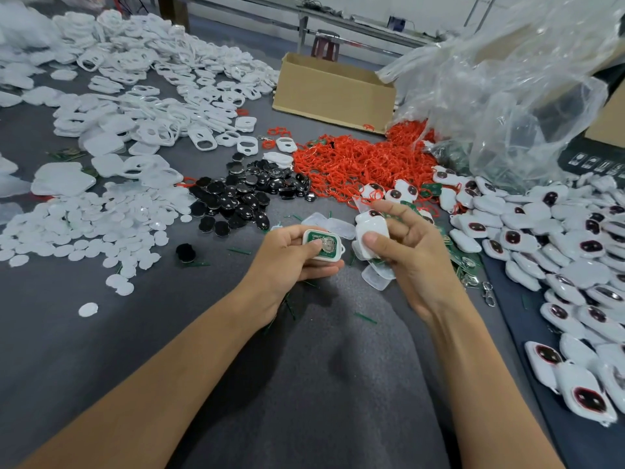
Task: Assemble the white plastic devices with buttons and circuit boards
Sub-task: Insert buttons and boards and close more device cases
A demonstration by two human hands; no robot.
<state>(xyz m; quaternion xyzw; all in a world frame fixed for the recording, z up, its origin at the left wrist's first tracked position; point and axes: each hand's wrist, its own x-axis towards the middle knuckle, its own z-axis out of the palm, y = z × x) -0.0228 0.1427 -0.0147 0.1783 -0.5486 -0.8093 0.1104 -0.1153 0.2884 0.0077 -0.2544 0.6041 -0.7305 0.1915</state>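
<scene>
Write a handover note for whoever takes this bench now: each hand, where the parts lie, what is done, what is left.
Left hand holds an open shell with the green circuit board seated inside.
Right hand holds a white cover.
Finished devices piled right; black buttons and red rings centre; empty shells left.
Done: board fitted.
Left: close this unit, then work through the piles.

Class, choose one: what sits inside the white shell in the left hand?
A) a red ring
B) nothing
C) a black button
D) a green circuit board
D: a green circuit board fills the white shell gripped by the left hand.
</scene>
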